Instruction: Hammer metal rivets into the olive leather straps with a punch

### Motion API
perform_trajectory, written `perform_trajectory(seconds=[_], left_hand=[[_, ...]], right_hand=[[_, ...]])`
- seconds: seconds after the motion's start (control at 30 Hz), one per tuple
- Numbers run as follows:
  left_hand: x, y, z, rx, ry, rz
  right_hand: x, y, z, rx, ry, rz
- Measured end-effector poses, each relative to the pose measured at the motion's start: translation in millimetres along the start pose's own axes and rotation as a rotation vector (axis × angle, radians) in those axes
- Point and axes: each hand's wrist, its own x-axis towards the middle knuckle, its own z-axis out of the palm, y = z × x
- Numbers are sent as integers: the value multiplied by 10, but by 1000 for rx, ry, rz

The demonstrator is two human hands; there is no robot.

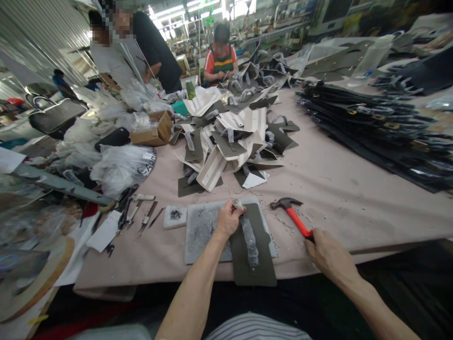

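Observation:
My right hand (327,252) is wrapped round the black end of a claw hammer (297,217) with a red handle, its dark head resting on or just over the cloth. A small pale cylindrical piece (237,204) is pinched in my left hand (227,219), at the top of a dark olive panel (254,269). Along the panel runs a handle strap (250,240) wrapped in clear plastic. Beneath the panel lies a worn grey slab (203,233). Beside it sits a small white block (175,216) with dark bits in its hollow.
Several panels with wrapped handles (226,146) are heaped beyond the slab. A stack of black pieces (368,127) lies at right. Hand tools (146,215), a cardboard box (152,130) and plastic bags (118,165) are at left. A co-worker (221,59) sits across the table.

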Motion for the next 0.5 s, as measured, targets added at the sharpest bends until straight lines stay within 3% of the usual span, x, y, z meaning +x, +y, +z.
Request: perform_trajectory(seconds=[0.1,0.17,0.23,0.3,0.43,0.5], left_hand=[[13,42,-22,154,-105,75],[-3,50,-16,213,-94,121],[-30,47,4,235,-41,141],[-53,41,25,264,-20,152],[-64,25,36,314,-54,181],[-57,2,28,319,-48,175]], right_hand=[[50,-196,-123,555,-284,236],[51,-369,-236,842,-476,334],[16,-558,-369,971,-508,328],[-39,-738,-506,934,-371,212],[-105,-965,-696,400,109,-267],[-88,-1008,-763,135,146,-409]])
